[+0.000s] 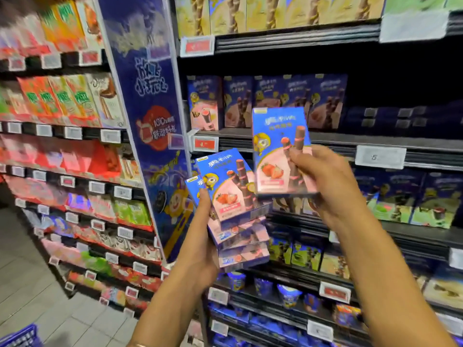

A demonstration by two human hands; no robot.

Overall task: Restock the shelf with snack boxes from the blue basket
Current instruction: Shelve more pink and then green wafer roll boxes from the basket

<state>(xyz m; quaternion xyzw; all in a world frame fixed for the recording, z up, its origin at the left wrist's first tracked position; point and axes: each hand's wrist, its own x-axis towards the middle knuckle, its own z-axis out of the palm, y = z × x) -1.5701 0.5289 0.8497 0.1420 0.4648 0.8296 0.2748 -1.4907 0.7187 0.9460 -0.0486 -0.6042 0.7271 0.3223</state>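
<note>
The left hand (203, 249) grips a fanned, tilting stack of blue-and-pink cardboard snack boxes (235, 209); it could spill while the right hand (323, 181) holds one matching box (278, 146) near the dark shelf (325, 141).

A flat blue-and-pink cardboard snack box (280, 151), printed with strawberries and dark wafer rolls, is held upright and face-out just in front of the black metal shelf (333, 141), pinched at its right edge by the right hand (325, 181). Below and left of that shelf's front edge, a fanned stack of matching snack boxes (235, 204) leans leftward in the left hand (200, 246). The blue plastic basket (20, 336) shows one corner far below-left of the shelf.
</note>
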